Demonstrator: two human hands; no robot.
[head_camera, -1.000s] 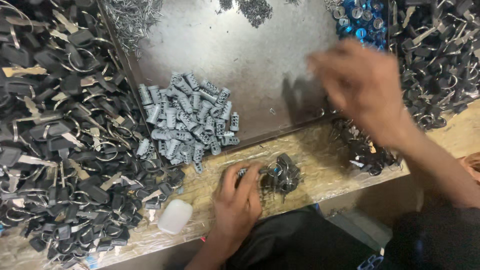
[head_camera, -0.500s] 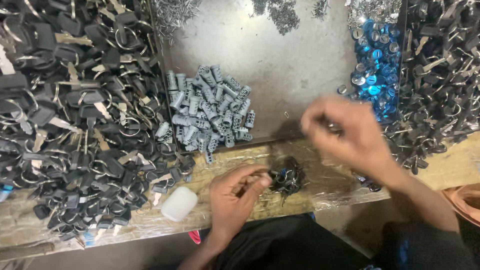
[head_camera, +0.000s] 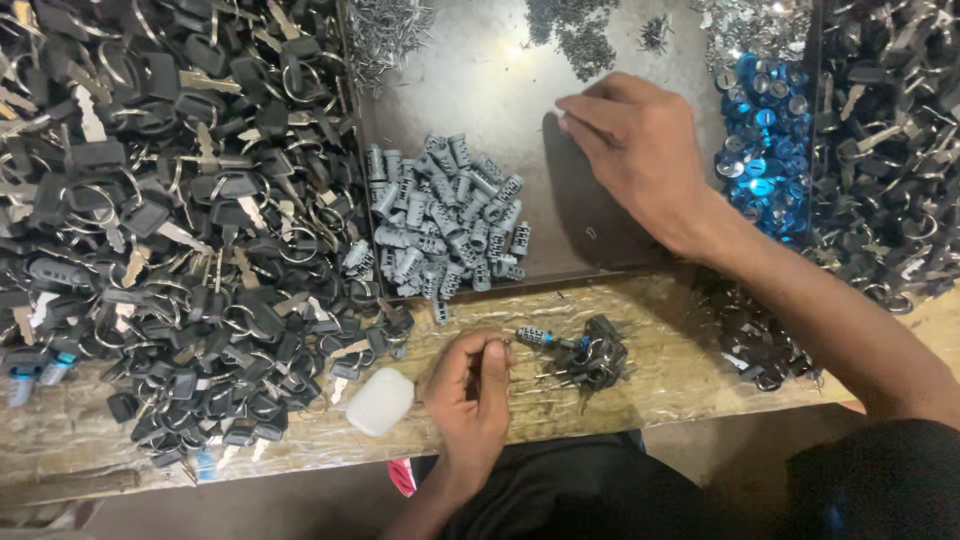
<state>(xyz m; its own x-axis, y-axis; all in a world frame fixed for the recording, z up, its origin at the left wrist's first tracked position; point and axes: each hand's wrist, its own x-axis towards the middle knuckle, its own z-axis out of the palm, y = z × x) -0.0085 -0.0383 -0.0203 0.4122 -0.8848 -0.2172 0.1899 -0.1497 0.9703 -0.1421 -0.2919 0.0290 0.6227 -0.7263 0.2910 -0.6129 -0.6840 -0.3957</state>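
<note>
Head camera looks straight down at a worn wooden bench (head_camera: 300, 430) crowded with lock parts. Left hand (head_camera: 470, 395) rests on the bench near its front edge, fingers curled and pinched closed; whether a small part sits between the fingertips cannot be told. Just to its right, nearly touching the fingertips, lies a small lock cylinder (head_camera: 537, 337) with a bunch of dark keys (head_camera: 590, 360) attached. The cylinder's long axis runs left to right across the bench, its free end pointing at the left hand, the keys trailing away to the right. The left hand is by far the nearer of the two to it.

Right hand (head_camera: 640, 150) reaches well away, up over a shallow grey metal tray (head_camera: 480, 70) behind the bench. Its fingers are extended and close together, tips pointing left and pressed down on the bare tray floor; it grips nothing visible. Below and left of those fingertips, apart from them, sits a heap of grey lock cylinders (head_camera: 445, 220) in the tray.

A large pile of black-headed keys on rings (head_camera: 170, 200) fills the left side. Blue shiny caps (head_camera: 765, 150) lie at the tray's right edge, with more dark keys beyond. A small white plastic piece (head_camera: 380, 402) lies on the bench left of the left hand.
</note>
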